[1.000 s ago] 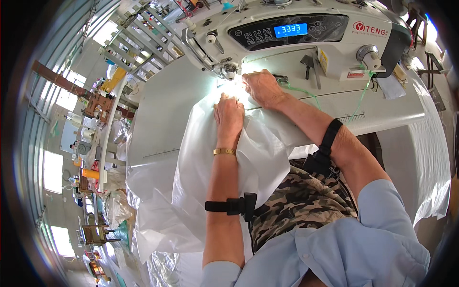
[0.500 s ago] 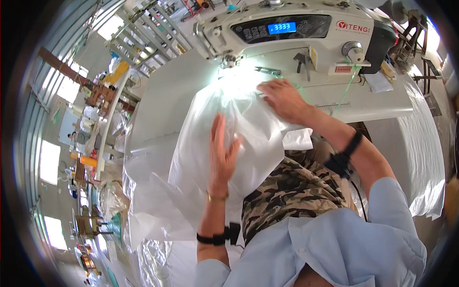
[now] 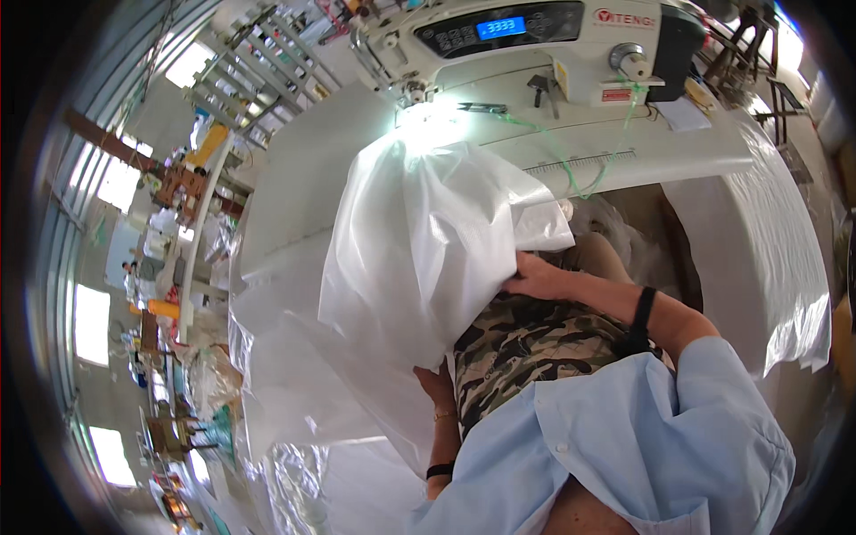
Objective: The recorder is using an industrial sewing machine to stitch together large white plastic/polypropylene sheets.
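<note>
A white, semi-glossy plastic sheet (image 3: 401, 236) runs in gathered folds from the lit needle area of a sewing machine (image 3: 535, 62) down toward my lap. My right hand (image 3: 537, 275) is closed on the sheet's right edge, above my camouflage-patterned lap; its fingertips go behind the sheet. Lower down, my left hand (image 3: 435, 385) is closed at the sheet's lower edge, with its fingers partly hidden by the material. The bright lamp glare hides the needle and presser foot.
Tweezers (image 3: 482, 108) and a small dark tool (image 3: 537, 86) lie on the machine bed. Green thread (image 3: 571, 174) loops over the table's front edge. More white sheeting (image 3: 758, 259) hangs at the right. A cluttered workbench (image 3: 201, 223) stands at the left.
Both hands have moved down from near the needle and the sheet's middle to its lower edges. The right hand now grips the right edge. The view has shifted slightly.
</note>
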